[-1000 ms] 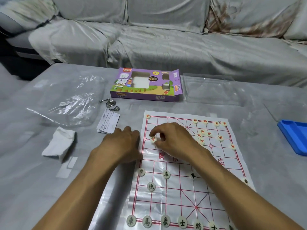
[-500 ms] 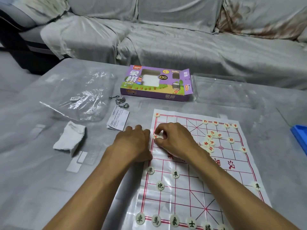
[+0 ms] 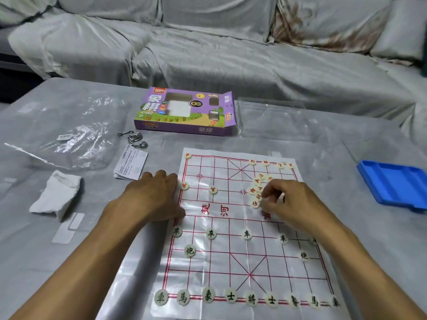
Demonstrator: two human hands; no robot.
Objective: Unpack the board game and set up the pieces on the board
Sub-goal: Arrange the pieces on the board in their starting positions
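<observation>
The white paper board (image 3: 231, 262) with red lines lies flat before me. Black-lettered pieces (image 3: 251, 299) stand in a row along its near edge, with more on the ranks above. Red-lettered pieces sit on the far rank, and two red pieces (image 3: 184, 186) (image 3: 213, 190) stand on the left side. My left hand (image 3: 154, 197) rests palm down on the board's left edge. With curled fingers, my right hand (image 3: 284, 202) pinches a red piece in the loose cluster (image 3: 255, 189) at the far right.
The purple game box (image 3: 184, 114) lies open behind the board, with a clear plastic tray (image 3: 272, 118) beside it. A blue tray (image 3: 392, 183) sits at right. At left are a plastic bag (image 3: 69, 135), metal rings (image 3: 134, 137), a leaflet (image 3: 130, 165) and a white wad (image 3: 55, 195).
My right hand let go of a red piece at the board's left side and moved right to the loose cluster. The left hand stayed on the board's edge.
</observation>
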